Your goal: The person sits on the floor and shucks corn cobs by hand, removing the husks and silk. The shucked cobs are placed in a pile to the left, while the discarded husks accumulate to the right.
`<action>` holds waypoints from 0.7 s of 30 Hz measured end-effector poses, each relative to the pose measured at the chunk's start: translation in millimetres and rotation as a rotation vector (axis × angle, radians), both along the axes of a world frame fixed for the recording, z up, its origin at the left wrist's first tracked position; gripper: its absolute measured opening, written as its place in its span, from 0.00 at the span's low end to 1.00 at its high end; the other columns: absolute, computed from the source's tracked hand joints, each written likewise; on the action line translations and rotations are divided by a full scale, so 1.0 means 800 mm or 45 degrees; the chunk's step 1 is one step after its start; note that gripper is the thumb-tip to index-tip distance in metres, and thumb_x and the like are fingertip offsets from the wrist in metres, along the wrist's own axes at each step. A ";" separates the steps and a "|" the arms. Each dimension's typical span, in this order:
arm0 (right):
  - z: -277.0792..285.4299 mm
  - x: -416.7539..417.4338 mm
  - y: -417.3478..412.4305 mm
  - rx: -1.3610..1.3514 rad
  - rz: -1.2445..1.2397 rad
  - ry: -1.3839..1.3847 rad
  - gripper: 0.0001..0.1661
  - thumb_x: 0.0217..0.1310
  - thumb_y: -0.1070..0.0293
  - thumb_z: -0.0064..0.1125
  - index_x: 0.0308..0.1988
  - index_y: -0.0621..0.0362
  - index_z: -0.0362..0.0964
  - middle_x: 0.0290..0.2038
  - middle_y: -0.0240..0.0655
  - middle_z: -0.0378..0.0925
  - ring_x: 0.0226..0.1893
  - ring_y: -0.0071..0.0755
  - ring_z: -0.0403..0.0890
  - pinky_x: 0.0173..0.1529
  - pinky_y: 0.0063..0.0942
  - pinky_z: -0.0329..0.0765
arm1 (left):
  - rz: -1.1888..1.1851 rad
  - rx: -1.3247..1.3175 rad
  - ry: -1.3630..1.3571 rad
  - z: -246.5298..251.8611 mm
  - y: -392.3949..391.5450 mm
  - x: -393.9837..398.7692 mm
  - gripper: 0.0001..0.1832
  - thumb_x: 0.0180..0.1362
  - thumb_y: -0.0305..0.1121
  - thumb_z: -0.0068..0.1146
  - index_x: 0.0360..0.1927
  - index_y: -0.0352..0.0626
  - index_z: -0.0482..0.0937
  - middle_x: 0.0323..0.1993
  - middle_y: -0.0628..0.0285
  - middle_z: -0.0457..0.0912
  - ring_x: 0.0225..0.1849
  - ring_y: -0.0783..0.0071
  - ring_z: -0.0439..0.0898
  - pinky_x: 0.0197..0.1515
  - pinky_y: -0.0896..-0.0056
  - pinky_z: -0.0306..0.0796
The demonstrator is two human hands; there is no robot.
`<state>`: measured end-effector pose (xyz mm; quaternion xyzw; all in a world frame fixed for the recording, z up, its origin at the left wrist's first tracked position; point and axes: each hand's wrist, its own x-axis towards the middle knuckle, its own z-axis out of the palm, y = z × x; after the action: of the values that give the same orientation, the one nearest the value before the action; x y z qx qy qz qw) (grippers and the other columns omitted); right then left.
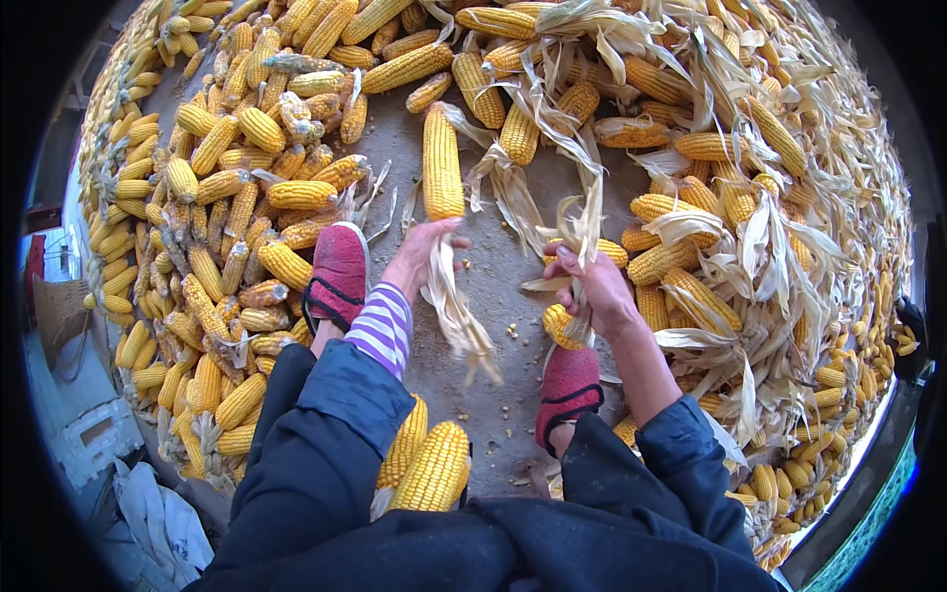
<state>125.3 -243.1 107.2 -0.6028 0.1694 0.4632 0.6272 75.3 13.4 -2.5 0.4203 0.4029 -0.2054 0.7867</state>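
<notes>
My left hand (429,255) is closed round the pulled-back husk at the base of a yellow corn cob (442,163), which points away from me with its husk tail hanging toward me. To its right, my right hand (595,285) grips a twisted bunch of dry husks (584,229). A yellow cob (561,325) shows just below that hand, and another cob (610,252) lies behind its fingers. Whether these two cobs are joined to the gripped husks, I cannot tell. Several bare cobs (433,466) rest close to my body between my legs.
Husked cobs (259,129) are heaped on the left. Cobs with dry husks (762,214) pile up on the right and ahead. Loose kernels (512,331) are scattered on the grey floor (459,392) between my red shoes (339,266). A white sack (159,518) lies at the lower left.
</notes>
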 end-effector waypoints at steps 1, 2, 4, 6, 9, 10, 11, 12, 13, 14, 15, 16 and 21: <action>-0.002 -0.002 0.003 0.003 0.036 0.008 0.19 0.68 0.59 0.48 0.50 0.62 0.68 0.30 0.33 0.75 0.15 0.17 0.70 0.16 0.15 0.65 | -0.010 -0.124 -0.014 0.006 -0.011 -0.005 0.17 0.56 0.38 0.59 0.45 0.39 0.73 0.31 0.55 0.80 0.28 0.72 0.81 0.21 0.75 0.76; -0.004 -0.005 0.006 0.055 0.029 0.061 0.18 0.68 0.60 0.47 0.48 0.63 0.67 0.25 0.31 0.72 0.14 0.17 0.68 0.15 0.15 0.63 | -0.082 -0.242 -0.013 0.003 -0.016 -0.010 0.16 0.58 0.37 0.56 0.45 0.38 0.72 0.25 0.57 0.81 0.23 0.71 0.81 0.20 0.74 0.75; 0.000 -0.017 0.012 0.122 -0.016 0.176 0.17 0.68 0.59 0.47 0.45 0.62 0.68 0.23 0.29 0.69 0.12 0.16 0.65 0.14 0.15 0.61 | -0.038 -0.061 0.043 -0.011 -0.026 -0.022 0.14 0.61 0.37 0.54 0.40 0.35 0.75 0.23 0.59 0.80 0.19 0.73 0.78 0.22 0.74 0.76; 0.009 -0.036 0.012 0.106 -0.012 0.285 0.16 0.68 0.58 0.47 0.41 0.61 0.67 0.19 0.25 0.64 0.11 0.16 0.61 0.12 0.16 0.58 | -0.035 0.151 0.067 -0.020 -0.027 -0.028 0.13 0.61 0.37 0.54 0.36 0.34 0.77 0.22 0.59 0.80 0.19 0.72 0.79 0.22 0.74 0.74; 0.015 -0.095 -0.002 0.251 0.186 0.719 0.14 0.67 0.59 0.49 0.40 0.60 0.65 0.17 0.25 0.62 0.08 0.17 0.58 0.10 0.16 0.55 | 0.012 0.394 0.058 -0.024 -0.017 -0.017 0.14 0.62 0.38 0.53 0.37 0.33 0.77 0.21 0.59 0.80 0.20 0.73 0.77 0.21 0.73 0.70; 0.020 -0.110 -0.009 0.306 0.311 0.743 0.14 0.67 0.59 0.50 0.40 0.60 0.65 0.17 0.26 0.63 0.08 0.17 0.59 0.09 0.17 0.56 | 0.069 0.441 0.022 -0.017 -0.017 -0.006 0.14 0.62 0.38 0.53 0.37 0.33 0.77 0.21 0.58 0.80 0.20 0.72 0.77 0.23 0.73 0.71; 0.022 -0.119 -0.013 0.449 0.385 0.865 0.15 0.67 0.59 0.50 0.41 0.61 0.66 0.17 0.27 0.64 0.09 0.17 0.63 0.11 0.15 0.59 | 0.127 0.488 -0.013 -0.010 -0.018 0.000 0.14 0.62 0.38 0.53 0.37 0.33 0.77 0.21 0.58 0.80 0.20 0.72 0.77 0.24 0.72 0.71; 0.023 -0.125 -0.012 0.474 0.466 0.873 0.16 0.67 0.57 0.50 0.41 0.59 0.67 0.18 0.26 0.65 0.10 0.17 0.65 0.11 0.16 0.61 | 0.124 0.430 -0.025 -0.009 -0.021 0.000 0.14 0.60 0.37 0.55 0.39 0.33 0.76 0.22 0.57 0.80 0.22 0.71 0.78 0.26 0.72 0.72; 0.022 -0.129 -0.008 0.501 0.548 0.882 0.17 0.66 0.55 0.50 0.42 0.58 0.68 0.18 0.26 0.66 0.11 0.16 0.67 0.12 0.16 0.62 | 0.122 0.373 -0.036 -0.007 -0.024 -0.001 0.14 0.58 0.36 0.57 0.40 0.33 0.75 0.24 0.57 0.81 0.24 0.71 0.78 0.29 0.71 0.73; 0.009 -0.133 -0.007 0.577 0.595 0.749 0.15 0.66 0.57 0.52 0.42 0.58 0.69 0.19 0.26 0.68 0.13 0.18 0.70 0.15 0.17 0.66 | 0.119 0.316 -0.046 -0.006 -0.028 -0.003 0.15 0.57 0.35 0.59 0.42 0.34 0.74 0.25 0.56 0.81 0.26 0.70 0.79 0.31 0.70 0.73; -0.009 -0.139 -0.002 0.488 0.551 0.647 0.14 0.66 0.59 0.52 0.42 0.58 0.70 0.20 0.27 0.68 0.13 0.19 0.71 0.16 0.18 0.67 | 0.109 0.262 -0.063 -0.004 -0.032 -0.003 0.17 0.55 0.34 0.61 0.43 0.34 0.74 0.27 0.56 0.81 0.28 0.69 0.79 0.33 0.70 0.74; -0.029 -0.147 0.007 0.401 0.513 0.550 0.13 0.66 0.60 0.52 0.42 0.58 0.70 0.21 0.27 0.69 0.14 0.20 0.72 0.17 0.18 0.68 | 0.143 0.151 -0.114 -0.010 -0.039 -0.012 0.19 0.53 0.32 0.63 0.45 0.34 0.72 0.30 0.54 0.82 0.33 0.68 0.80 0.36 0.69 0.74; -0.070 -0.126 0.018 0.026 0.350 0.198 0.15 0.64 0.61 0.54 0.43 0.61 0.70 0.22 0.29 0.71 0.19 0.22 0.75 0.22 0.21 0.71 | 0.032 0.083 -0.078 -0.020 -0.070 -0.048 0.22 0.54 0.27 0.58 0.51 0.30 0.70 0.35 0.53 0.82 0.36 0.66 0.81 0.42 0.67 0.76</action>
<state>24.2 -228.5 51.0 -0.5762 0.1285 0.5918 0.5489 36.8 -42.5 -18.3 0.4469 0.3903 -0.1693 0.7870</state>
